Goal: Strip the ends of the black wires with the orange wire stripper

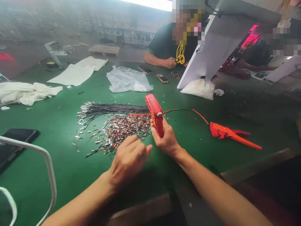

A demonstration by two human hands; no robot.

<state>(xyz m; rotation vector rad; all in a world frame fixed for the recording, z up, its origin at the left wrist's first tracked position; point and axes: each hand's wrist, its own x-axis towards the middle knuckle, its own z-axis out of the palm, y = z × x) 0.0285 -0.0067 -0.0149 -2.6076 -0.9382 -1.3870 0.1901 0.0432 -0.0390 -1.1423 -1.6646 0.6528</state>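
My right hand (166, 138) grips a red hand tool (155, 112) held upright over the green table (58, 125). My left hand (129, 158) is just left of it, fingers curled together near the tool's base; whether it pinches a small part I cannot tell. A pile of small metal terminals (119, 128) lies just beyond my left hand. A bundle of black wires (110, 109) with metal ends lies behind the pile. A red wire (188, 110) runs from the tool toward orange-red pliers (231, 134) lying on the right.
A black phone (16, 139) and a white frame (47, 163) are at the left. White cloth (25, 92), white sheets (75, 73) and a clear plastic bag (127, 80) lie farther back. A person across the table handles yellow wires (180, 54) beside a white panel (211, 47).
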